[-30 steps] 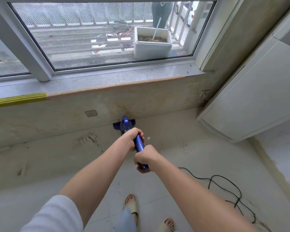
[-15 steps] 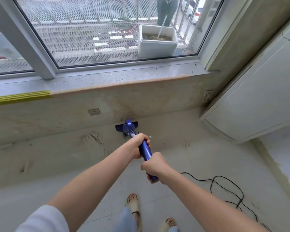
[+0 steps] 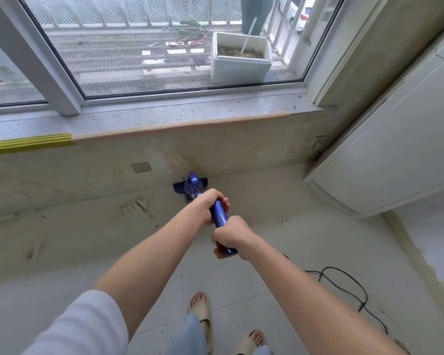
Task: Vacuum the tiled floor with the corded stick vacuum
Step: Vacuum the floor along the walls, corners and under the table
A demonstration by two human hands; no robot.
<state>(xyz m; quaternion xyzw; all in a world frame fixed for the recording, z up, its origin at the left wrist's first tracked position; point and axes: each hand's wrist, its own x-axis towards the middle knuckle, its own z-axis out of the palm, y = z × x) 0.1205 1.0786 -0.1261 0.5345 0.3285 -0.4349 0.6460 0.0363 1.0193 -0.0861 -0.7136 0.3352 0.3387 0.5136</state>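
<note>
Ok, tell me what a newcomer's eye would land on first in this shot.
The blue stick vacuum at centre frame, its head against the base of the wall under the window sill. The left hand and the right hand both grip its handle, the left farther down. Next come the black cord looping over the tiled floor at lower right, and the white planter box outside the glass.

I am standing in a room of a home, by the look of it an apartment. My feet are in slippers (image 3: 201,313) on a pale tiled floor (image 3: 254,290). Ahead is a wide window (image 3: 151,47) with mesh and railings outside, above a stone sill (image 3: 164,119). A wall socket (image 3: 140,167) sits below the sill, and a white cabinet (image 3: 395,155) stands in the right corner.
</note>
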